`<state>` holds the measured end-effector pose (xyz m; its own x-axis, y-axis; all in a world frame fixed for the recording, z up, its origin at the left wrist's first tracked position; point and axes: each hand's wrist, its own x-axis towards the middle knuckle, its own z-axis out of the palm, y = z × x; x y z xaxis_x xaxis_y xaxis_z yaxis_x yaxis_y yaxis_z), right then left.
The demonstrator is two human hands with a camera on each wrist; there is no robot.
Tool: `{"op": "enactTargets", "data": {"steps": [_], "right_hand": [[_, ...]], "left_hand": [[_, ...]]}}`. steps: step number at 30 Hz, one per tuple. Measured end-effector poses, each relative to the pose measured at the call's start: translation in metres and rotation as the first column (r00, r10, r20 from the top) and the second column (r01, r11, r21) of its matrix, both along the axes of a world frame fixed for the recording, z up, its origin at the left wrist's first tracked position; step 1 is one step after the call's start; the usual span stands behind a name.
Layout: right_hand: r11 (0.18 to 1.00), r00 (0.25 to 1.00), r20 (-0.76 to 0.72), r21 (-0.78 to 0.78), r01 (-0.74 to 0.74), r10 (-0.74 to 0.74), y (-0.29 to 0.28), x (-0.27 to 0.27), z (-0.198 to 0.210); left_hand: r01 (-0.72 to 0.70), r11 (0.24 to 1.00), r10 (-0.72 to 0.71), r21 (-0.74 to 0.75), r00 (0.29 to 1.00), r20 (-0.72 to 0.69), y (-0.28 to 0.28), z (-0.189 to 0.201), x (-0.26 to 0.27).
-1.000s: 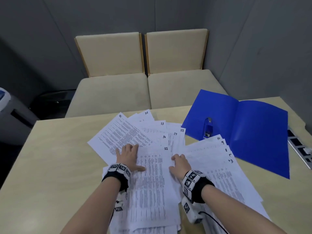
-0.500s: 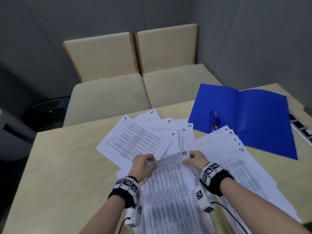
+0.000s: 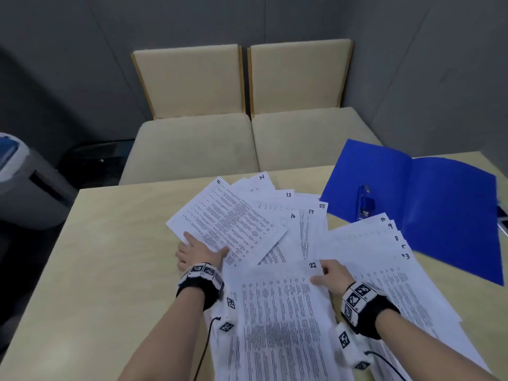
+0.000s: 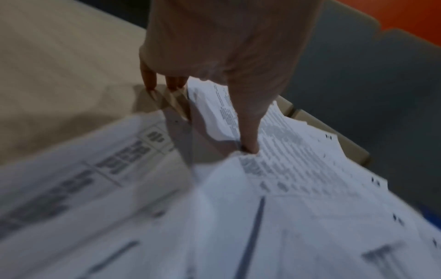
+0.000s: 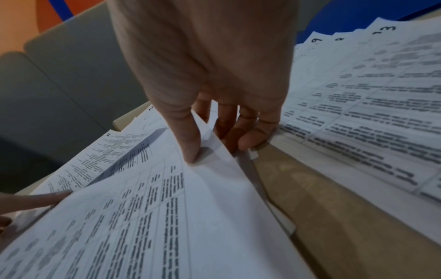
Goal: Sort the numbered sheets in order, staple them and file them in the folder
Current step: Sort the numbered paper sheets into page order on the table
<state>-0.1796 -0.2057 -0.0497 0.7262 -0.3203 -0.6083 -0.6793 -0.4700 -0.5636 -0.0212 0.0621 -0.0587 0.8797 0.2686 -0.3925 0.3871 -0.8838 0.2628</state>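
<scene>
Numbered printed sheets lie fanned over the table (image 3: 110,257). Sheet 22 (image 3: 283,312) is nearest me, on top of the pile. My right hand (image 3: 330,273) pinches its top right corner, thumb on top and fingers underneath, as the right wrist view shows (image 5: 214,147). My left hand (image 3: 196,253) rests on the near corner of sheet 11 (image 3: 228,215). Its thumb presses the paper and its fingertips touch the table beside it (image 4: 207,117). An open blue folder (image 3: 450,221) lies at the right with a blue stapler (image 3: 364,203) on it.
A second fan of sheets (image 3: 371,243), numbered 10 downward, overlaps the folder's near edge. Two beige chairs (image 3: 247,138) stand behind the table. A grey machine (image 3: 24,182) stands on the floor at the left. A dark device (image 3: 501,215) sits at the table's right edge.
Both hands lifted sheet 22's top edge. My left hand then let go and moved left to sheet 11. My right hand still holds sheet 22's corner.
</scene>
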Motion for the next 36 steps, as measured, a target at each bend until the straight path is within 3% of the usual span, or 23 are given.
{"op": "enactTargets", "data": {"steps": [4,11,17,21,24,26,28,32,36], "right_hand": [[0.999,0.999,-0.015,0.032,-0.039,0.039,-0.003,-0.002,0.004],[0.997,0.996,-0.062,0.050,-0.063,0.066,-0.004,0.002,0.007],[0.999,1.000,-0.017,0.028,-0.016,0.016,-0.005,0.009,0.009],[0.999,0.999,-0.016,0.013,-0.032,0.032,-0.005,0.023,0.014],[0.994,0.994,-0.061,-0.046,-0.096,0.093,0.004,0.033,0.019],[0.993,0.993,-0.074,-0.067,-0.102,0.097,0.011,0.037,0.019],[0.993,0.994,-0.078,-0.085,-0.084,0.077,0.017,0.040,0.016],[0.990,0.993,-0.108,-0.121,-0.070,0.057,0.028,0.038,0.015],[0.961,0.998,-0.046,-0.271,-0.055,0.044,0.035,0.042,0.029]], "left_hand": [[-0.148,0.980,0.138,-0.135,0.987,-0.080,-0.006,0.006,0.012],[-0.383,0.846,0.372,-0.371,0.922,-0.105,0.002,0.005,0.017],[-0.313,0.757,0.421,-0.574,0.905,0.063,0.013,0.005,0.010],[-0.106,0.731,0.330,-0.674,0.919,0.214,0.055,0.013,0.012],[-0.154,0.788,0.302,-0.596,0.940,0.156,0.115,0.003,0.018],[-0.191,0.892,0.258,-0.409,0.959,0.115,0.148,0.010,0.006],[-0.221,0.948,0.243,-0.228,0.967,0.073,0.178,0.014,-0.012],[-0.239,0.970,0.238,-0.045,0.971,-0.033,0.214,0.003,-0.043],[-0.254,0.964,0.250,-0.075,0.967,-0.053,0.216,0.001,-0.050]]}}
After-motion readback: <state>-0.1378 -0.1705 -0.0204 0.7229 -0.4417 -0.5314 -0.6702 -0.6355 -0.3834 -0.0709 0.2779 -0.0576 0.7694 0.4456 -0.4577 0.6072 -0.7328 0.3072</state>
